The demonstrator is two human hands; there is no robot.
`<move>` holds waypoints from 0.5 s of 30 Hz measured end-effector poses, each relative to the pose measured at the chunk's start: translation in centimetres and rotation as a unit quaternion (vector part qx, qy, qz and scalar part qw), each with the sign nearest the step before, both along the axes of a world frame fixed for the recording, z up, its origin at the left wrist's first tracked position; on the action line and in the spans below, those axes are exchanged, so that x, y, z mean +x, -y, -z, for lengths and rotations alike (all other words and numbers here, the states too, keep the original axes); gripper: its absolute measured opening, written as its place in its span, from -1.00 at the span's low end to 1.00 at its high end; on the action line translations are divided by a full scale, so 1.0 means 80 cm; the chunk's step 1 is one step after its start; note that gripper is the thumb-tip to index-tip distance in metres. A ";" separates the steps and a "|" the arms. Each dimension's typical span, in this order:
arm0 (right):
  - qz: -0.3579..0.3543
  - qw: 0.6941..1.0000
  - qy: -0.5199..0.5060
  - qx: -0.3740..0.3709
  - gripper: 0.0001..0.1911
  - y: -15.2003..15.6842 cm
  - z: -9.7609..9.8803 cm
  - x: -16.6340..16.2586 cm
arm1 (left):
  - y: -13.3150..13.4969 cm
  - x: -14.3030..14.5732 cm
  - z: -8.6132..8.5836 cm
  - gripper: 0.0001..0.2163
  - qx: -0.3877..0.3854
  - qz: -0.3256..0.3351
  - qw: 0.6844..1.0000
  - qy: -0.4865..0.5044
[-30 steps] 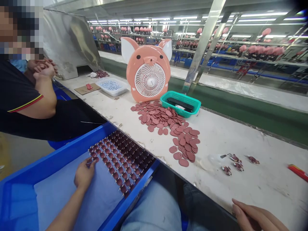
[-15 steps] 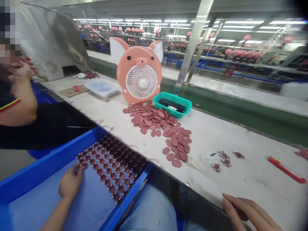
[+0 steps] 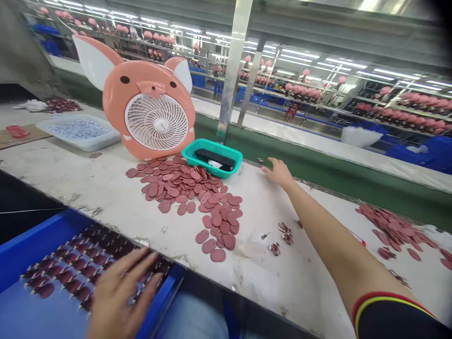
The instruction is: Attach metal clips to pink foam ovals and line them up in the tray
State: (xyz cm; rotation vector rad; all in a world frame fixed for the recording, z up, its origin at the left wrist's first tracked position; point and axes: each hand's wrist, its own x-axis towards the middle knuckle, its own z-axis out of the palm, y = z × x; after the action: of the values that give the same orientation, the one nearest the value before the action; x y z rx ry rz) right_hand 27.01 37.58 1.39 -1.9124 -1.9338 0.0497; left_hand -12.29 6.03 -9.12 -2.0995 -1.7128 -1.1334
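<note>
My left hand [image 3: 116, 294] hovers with fingers spread over rows of dark red oval pieces [image 3: 76, 270] laid out in a blue tray [image 3: 33, 240] on my lap. It is motion-smeared and holds nothing I can see. My right arm stretches far across the white workbench [image 3: 116, 188]. My right hand [image 3: 278, 172] rests near the bench's far edge, just right of a teal basket [image 3: 213, 157], fingers curled low over a small dark piece. A heap of pinkish-red oval discs [image 3: 187, 188] lies between the two hands.
A pink pig-shaped desk fan [image 3: 150, 110] stands behind the discs. A white tray of small parts [image 3: 79, 132] sits at far left. Small assembled bits [image 3: 282, 235] and a second disc pile [image 3: 391, 226] lie to the right. A green conveyor [image 3: 353, 174] runs beyond the bench.
My view swung right, and the neighbouring person left the frame. My right hand left the near edge and reached to the far edge by the basket. My left hand opened above the tray.
</note>
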 end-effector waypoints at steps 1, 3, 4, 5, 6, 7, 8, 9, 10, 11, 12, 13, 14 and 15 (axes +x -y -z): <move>0.007 1.000 0.005 -0.006 -0.62 -0.025 0.006 -0.008 | -0.011 0.022 -0.009 -0.58 -0.014 0.034 0.999 -0.040; 0.016 1.000 0.012 -0.020 -0.62 -0.062 0.014 -0.017 | -0.030 0.056 -0.026 -0.51 -0.058 0.080 0.990 -0.104; 0.019 0.999 0.015 -0.030 -0.63 -0.074 0.017 -0.019 | -0.037 0.067 -0.033 -0.48 -0.078 0.095 0.985 -0.124; 0.023 0.999 0.017 -0.042 -0.65 -0.084 0.019 -0.018 | -0.041 0.073 -0.039 -0.46 -0.096 0.109 0.980 -0.137; 0.026 0.998 0.018 -0.053 -0.66 -0.089 0.021 -0.015 | -0.044 0.076 -0.042 -0.46 -0.107 0.119 0.977 -0.139; 0.030 0.997 0.020 -0.063 -0.67 -0.092 0.021 -0.012 | -0.044 0.075 -0.043 -0.48 -0.111 0.129 0.977 -0.130; 0.034 0.997 0.020 -0.069 -0.68 -0.091 0.021 -0.007 | -0.044 0.073 -0.043 -0.53 -0.110 0.137 0.978 -0.114; 0.036 0.997 0.021 -0.072 -0.69 -0.087 0.019 -0.003 | -0.043 0.069 -0.042 -0.57 -0.104 0.144 0.980 -0.094; 0.035 0.997 0.021 -0.072 -0.68 -0.080 0.018 0.001 | -0.042 0.065 -0.040 -0.61 -0.096 0.153 0.981 -0.075; 0.031 0.997 0.019 -0.069 -0.68 -0.070 0.016 0.004 | -0.041 0.061 -0.038 -0.64 -0.087 0.161 0.981 -0.060; 0.022 0.997 0.017 -0.067 -0.68 -0.056 0.014 0.007 | -0.041 0.058 -0.035 -0.66 -0.078 0.172 0.981 -0.050; 0.010 0.998 0.013 -0.066 -0.69 -0.040 0.011 0.010 | -0.040 0.055 -0.033 -0.66 -0.071 0.183 0.980 -0.044; -0.005 0.998 0.007 -0.068 -0.71 -0.021 0.009 0.013 | -0.040 0.052 -0.030 -0.67 -0.062 0.191 0.979 -0.038; -0.021 0.997 0.000 -0.073 -0.73 0.001 0.007 0.016 | -0.039 0.050 -0.027 -0.67 -0.052 0.196 0.979 -0.031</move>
State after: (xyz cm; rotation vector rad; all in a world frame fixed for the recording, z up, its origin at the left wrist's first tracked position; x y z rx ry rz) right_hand 28.32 37.51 0.83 -1.9625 -2.0201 0.2088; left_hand -8.27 9.17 -6.97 -2.5871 -1.3942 -1.0762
